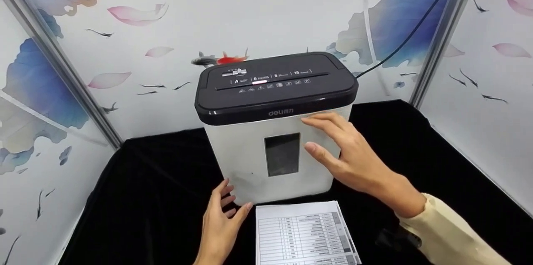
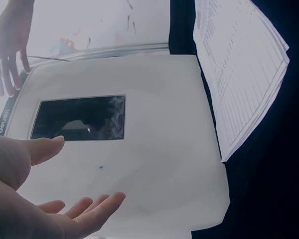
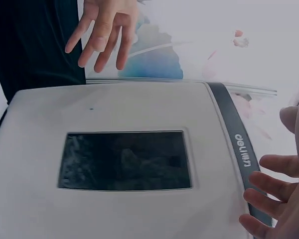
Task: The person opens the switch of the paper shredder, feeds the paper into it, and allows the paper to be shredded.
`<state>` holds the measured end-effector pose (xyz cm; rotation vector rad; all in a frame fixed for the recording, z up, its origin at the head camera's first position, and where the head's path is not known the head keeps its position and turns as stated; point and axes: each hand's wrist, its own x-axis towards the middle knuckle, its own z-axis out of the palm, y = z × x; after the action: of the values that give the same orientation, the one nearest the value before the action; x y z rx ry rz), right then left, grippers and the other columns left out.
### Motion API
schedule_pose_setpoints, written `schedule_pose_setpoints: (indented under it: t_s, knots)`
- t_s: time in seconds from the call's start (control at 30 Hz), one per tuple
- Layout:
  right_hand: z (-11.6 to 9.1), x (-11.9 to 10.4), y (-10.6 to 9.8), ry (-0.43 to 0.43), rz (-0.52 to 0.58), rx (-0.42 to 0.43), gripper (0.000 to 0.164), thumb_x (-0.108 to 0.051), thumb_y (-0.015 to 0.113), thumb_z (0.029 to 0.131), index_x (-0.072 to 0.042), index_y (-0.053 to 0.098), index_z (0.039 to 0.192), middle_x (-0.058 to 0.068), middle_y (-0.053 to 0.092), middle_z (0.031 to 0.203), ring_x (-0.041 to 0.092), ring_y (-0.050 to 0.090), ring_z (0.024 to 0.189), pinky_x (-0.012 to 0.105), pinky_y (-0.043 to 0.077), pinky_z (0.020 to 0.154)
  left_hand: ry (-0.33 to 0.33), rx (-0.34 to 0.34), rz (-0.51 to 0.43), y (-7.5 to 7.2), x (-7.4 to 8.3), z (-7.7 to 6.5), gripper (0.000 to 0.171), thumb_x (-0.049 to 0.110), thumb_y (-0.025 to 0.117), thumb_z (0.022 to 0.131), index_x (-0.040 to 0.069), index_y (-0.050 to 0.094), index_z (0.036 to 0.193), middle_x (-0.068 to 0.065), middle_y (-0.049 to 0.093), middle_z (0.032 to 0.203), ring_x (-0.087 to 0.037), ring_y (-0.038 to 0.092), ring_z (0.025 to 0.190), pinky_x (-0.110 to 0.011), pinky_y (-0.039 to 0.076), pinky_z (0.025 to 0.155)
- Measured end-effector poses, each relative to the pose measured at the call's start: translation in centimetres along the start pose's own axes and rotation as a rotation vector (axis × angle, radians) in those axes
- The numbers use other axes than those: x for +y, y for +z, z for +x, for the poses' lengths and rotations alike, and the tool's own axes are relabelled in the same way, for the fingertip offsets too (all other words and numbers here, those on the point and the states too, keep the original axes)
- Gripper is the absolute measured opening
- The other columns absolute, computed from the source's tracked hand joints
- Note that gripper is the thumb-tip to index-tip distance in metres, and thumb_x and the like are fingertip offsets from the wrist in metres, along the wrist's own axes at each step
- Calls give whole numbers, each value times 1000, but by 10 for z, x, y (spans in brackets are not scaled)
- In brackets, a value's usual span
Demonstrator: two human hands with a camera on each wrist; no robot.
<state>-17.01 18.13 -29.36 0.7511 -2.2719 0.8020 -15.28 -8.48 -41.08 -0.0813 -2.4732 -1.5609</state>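
Note:
A paper shredder [image 1: 237, 152] with a white body and a black top marked "deli" stands upright in the head view. A dark window [image 1: 282, 154] is set in its front. My left hand [image 1: 220, 223] is by the shredder's lower left, fingers loosely bent and thumb apart, holding nothing. In front of the upper right part of the body hovers my right hand [image 1: 354, 161], its fingers spread and nothing in its grasp. A stack of printed sheets [image 1: 300, 236] lies before the shredder, between the two hands.
Black cloth [image 1: 166, 198] covers the table. A black cord [image 1: 412, 31] runs from behind the shredder up to the right. Painted white panels [image 1: 291, 11] with metal posts [image 1: 70, 65] enclose the back and sides. A small dark object [image 1: 397, 238] is near the right sleeve.

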Motion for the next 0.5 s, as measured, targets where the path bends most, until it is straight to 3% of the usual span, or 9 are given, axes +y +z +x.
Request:
schedule_pose_setpoints:
  t_s: [0.5]
  knots:
    - [-53, 19, 17, 42, -10, 19, 48, -22, 70, 81, -16, 55, 126, -6, 55, 119, 12, 52, 110, 17, 38, 97, 3, 11, 90, 9, -24, -13, 50, 27, 74, 76, 11, 54, 120, -9, 54, 122, -25, 57, 106, -24, 54, 74]
